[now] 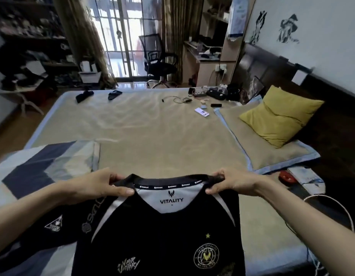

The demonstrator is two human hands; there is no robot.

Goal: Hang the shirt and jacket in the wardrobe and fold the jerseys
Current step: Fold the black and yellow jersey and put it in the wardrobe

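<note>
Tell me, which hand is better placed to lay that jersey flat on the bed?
Neither clearly: left hand and right hand each pinch a shoulder of the black jersey, so both would probably lower it onto the bed.

Bedroom: daylight is entering through a barred glass door (pixel 121 36) flanked by curtains (pixel 83 36); an office chair (pixel 156 58) is standing before it, a tan-covered bed (pixel 152 126) is filling the foreground, and a yellow pillow (pixel 280 116) is leaning against the dark headboard (pixel 272 68).

Both hands, left (pixel 97 186) and right (pixel 232 181), pinch the black jersey (pixel 162 236) by its shoulders over the bed (pixel 152 132).
</note>
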